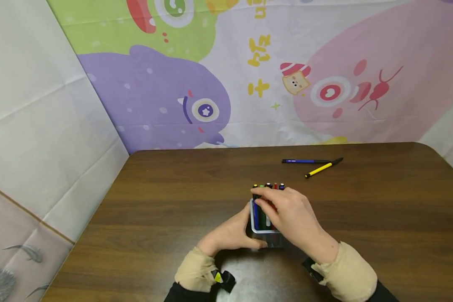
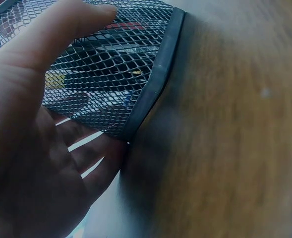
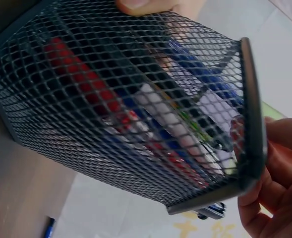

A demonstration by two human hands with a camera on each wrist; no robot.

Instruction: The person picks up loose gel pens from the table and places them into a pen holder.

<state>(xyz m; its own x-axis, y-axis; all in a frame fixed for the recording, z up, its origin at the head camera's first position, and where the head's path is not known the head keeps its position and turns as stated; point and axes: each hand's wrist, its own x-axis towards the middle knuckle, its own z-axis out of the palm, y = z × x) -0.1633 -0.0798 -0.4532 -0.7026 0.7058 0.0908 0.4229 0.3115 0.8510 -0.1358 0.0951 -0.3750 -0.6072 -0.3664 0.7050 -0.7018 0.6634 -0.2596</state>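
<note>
A black mesh pen holder with a pale rim stands on the table, full of several upright pens. My left hand grips it from the left; in the left wrist view its thumb lies across the mesh wall, with the fingers along another side. Over the opening is my right hand, its thumb and index finger pinching a dark pen at the left rim. The right wrist view shows that hand's curled fingers beside the rim; red, white and blue pens show through the mesh.
A blue pen and a yellow pen with black ends lie near the table's back edge, right of the holder, their ends meeting. A cartoon-printed cloth hangs behind the table. White cloth hangs at the left.
</note>
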